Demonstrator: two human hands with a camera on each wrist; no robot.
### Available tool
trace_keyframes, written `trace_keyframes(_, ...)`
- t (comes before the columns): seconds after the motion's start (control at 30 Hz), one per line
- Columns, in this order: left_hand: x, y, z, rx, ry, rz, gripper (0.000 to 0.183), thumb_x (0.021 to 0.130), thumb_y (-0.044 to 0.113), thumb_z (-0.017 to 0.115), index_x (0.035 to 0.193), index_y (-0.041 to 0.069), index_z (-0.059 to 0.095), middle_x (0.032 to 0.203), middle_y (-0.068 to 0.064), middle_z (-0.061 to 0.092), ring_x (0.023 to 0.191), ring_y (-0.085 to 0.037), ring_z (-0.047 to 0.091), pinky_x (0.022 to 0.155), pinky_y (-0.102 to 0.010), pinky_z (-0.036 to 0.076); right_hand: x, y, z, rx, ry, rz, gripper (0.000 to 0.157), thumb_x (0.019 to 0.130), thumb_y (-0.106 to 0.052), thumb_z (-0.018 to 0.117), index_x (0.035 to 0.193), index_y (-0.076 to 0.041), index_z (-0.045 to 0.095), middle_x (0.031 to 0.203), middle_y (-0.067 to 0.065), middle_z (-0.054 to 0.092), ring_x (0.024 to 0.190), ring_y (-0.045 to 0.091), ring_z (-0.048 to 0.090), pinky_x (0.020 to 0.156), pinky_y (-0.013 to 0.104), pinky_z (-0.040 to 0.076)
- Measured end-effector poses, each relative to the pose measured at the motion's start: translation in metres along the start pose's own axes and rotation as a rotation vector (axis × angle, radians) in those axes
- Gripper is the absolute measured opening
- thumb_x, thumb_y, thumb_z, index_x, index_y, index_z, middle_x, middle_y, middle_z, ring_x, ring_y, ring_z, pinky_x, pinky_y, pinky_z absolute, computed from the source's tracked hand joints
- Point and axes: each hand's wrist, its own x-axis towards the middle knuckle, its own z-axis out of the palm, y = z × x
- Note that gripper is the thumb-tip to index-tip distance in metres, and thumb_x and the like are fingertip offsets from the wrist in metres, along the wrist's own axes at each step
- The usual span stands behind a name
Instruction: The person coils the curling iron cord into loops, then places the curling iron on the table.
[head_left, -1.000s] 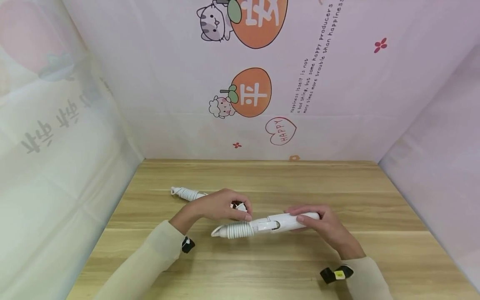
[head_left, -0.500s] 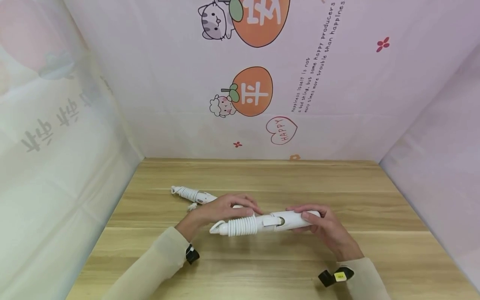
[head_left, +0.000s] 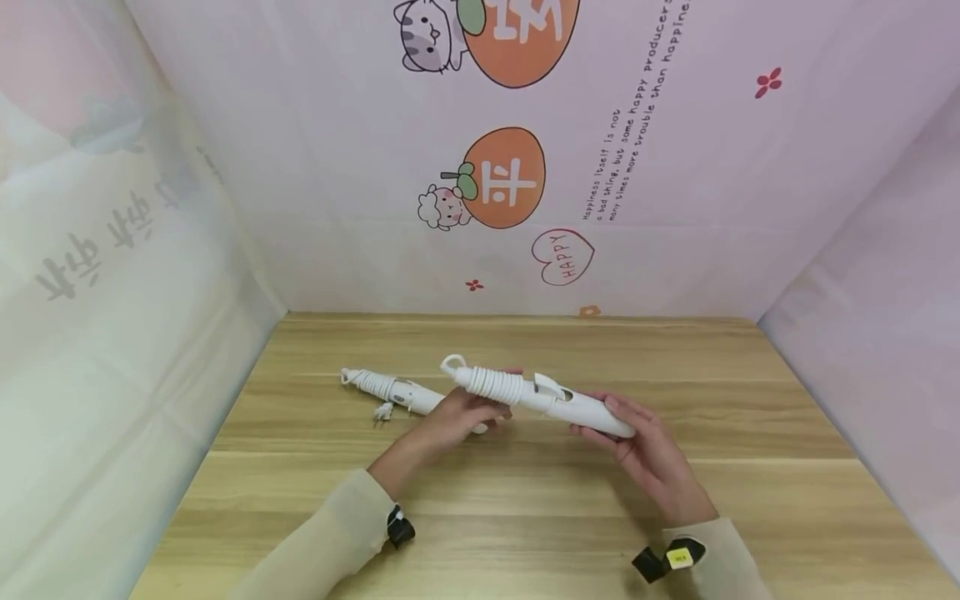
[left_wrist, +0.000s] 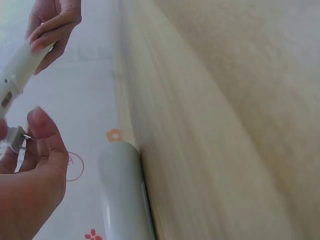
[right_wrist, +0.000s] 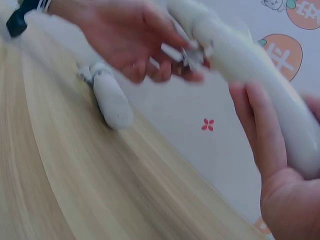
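Note:
A white hair-styling iron [head_left: 585, 410], its cord [head_left: 495, 385] wound in coils around one end, is held up off the table. My right hand [head_left: 656, 454] grips its smooth, rounded end. A lever [head_left: 550, 386] stands up from its body. Beneath the coiled end, my left hand [head_left: 453, 417] holds a small plug [right_wrist: 192, 57] between its fingers; the plug's metal prongs [left_wrist: 22, 148] show in the left wrist view. A second white iron [head_left: 414, 398], also wrapped in cord, lies on the table behind the left hand, which hides part of it.
The second iron's plug [head_left: 384, 411] rests beside it on the wood-grain table [head_left: 525, 517]. Printed cloth walls [head_left: 360, 208] enclose the back and sides. Each wrist wears a small black camera [head_left: 400, 527].
The held iron's coiled end has swung up and away, and its lever now points upward. My left hand has turned and moved beneath that end, uncovering more of the second iron.

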Motion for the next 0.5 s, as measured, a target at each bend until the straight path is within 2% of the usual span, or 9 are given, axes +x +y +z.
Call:
trace_keyframes(0.07, -0.001, -0.002, 0.002, 0.010, 0.031, -0.039, 0.047, 0.111, 0.022, 0.063, 0.157, 0.013, 0.056, 0.137, -0.021, 0.065, 0.115, -0.031, 0.067, 0.100, -0.065, 0.056, 0.000, 0.001, 0.000, 0.056, 0.022, 0.011, 0.039, 0.119, -0.010, 0.036, 0.129, -0.002, 0.074, 0.135, 0.016, 0.071, 0.114, 0.038, 0.077, 0.103, 0.033, 0.059)
trace_keyframes(0.17, 0.000, -0.004, 0.005, 0.069, 0.081, -0.075, 0.042, 0.107, 0.039, 0.070, 0.142, 0.016, 0.064, 0.132, -0.013, 0.066, 0.115, -0.040, 0.068, 0.095, -0.059, 0.058, 0.000, 0.003, 0.001, 0.111, 0.047, 0.021, 0.038, 0.120, -0.011, 0.036, 0.127, -0.001, 0.072, 0.133, 0.018, 0.068, 0.113, 0.039, 0.078, 0.102, 0.030, 0.059)
trace_keyframes(0.3, 0.005, -0.003, 0.009, 0.134, 0.150, -0.073, 0.045, 0.103, 0.054, 0.071, 0.130, 0.018, 0.072, 0.128, -0.006, 0.070, 0.113, -0.038, 0.071, 0.091, -0.053, 0.060, -0.001, 0.005, 0.004, 0.132, 0.096, 0.030, 0.035, 0.120, -0.015, 0.040, 0.128, -0.002, 0.071, 0.134, 0.017, 0.065, 0.115, 0.038, 0.077, 0.104, 0.030, 0.058)
trace_keyframes(0.4, 0.009, -0.002, 0.014, 0.190, 0.202, -0.071, 0.045, 0.103, 0.057, 0.070, 0.123, 0.019, 0.078, 0.122, -0.004, 0.075, 0.111, -0.029, 0.071, 0.090, -0.047, 0.061, -0.001, 0.005, 0.006, 0.009, 0.169, 0.014, 0.032, 0.119, -0.020, 0.045, 0.128, -0.006, 0.072, 0.134, 0.013, 0.064, 0.113, 0.033, 0.078, 0.103, 0.028, 0.058)
trace_keyframes(0.5, 0.013, -0.003, 0.018, 0.224, 0.237, -0.109, 0.044, 0.102, 0.058, 0.070, 0.116, 0.019, 0.082, 0.119, -0.001, 0.078, 0.111, -0.019, 0.069, 0.091, -0.039, 0.058, 0.000, 0.004, 0.006, -0.242, 0.274, -0.026, 0.031, 0.117, -0.029, 0.052, 0.127, -0.011, 0.074, 0.132, 0.009, 0.065, 0.106, 0.026, 0.081, 0.095, 0.029, 0.062)
